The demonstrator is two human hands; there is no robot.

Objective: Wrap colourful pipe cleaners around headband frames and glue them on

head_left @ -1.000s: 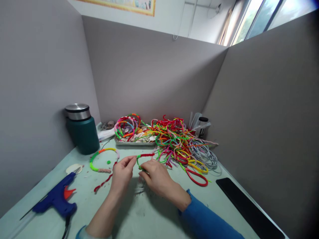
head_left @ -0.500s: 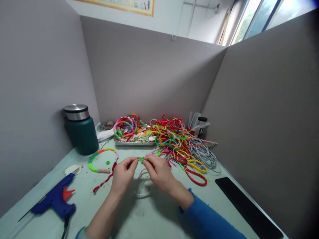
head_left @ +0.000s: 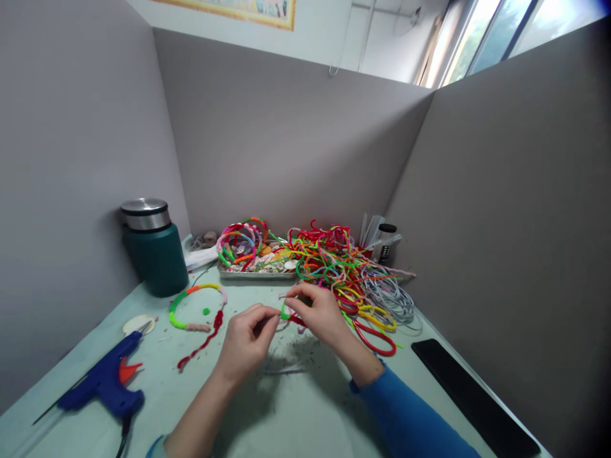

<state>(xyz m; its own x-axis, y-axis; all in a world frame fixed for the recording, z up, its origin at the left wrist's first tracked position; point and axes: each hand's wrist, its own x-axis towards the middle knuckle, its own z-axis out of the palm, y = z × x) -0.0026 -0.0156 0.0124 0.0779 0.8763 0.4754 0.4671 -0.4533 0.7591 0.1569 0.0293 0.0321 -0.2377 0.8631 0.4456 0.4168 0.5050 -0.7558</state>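
Note:
Near the middle of the table, my left hand (head_left: 251, 340) pinches a small green fuzzy stem (head_left: 285, 313) between thumb and fingertips. My right hand (head_left: 317, 315) is just right of it, closed at the stem's upper end. A short red piece (head_left: 296, 320) shows between the hands, beside the green. Below them lies a thin pale strand (head_left: 285, 369), blurred. Left of my left hand are a dark red fuzzy stem (head_left: 205, 346), a multicolored ring (head_left: 195, 289) and a small green disc (head_left: 206, 312).
A blue glue gun (head_left: 102, 381) and teal bottle (head_left: 157, 254) stand at left. Behind are a metal tray (head_left: 258, 276) of buttons and rings, a heap of colored stems (head_left: 334, 254) and red-handled scissors (head_left: 377, 346). A black strip (head_left: 472, 394) lies right.
Both hands have shifted right, the right hand rising slightly. The green stem now stands more upright between them, and red shows beside it. The pale strand below has changed shape.

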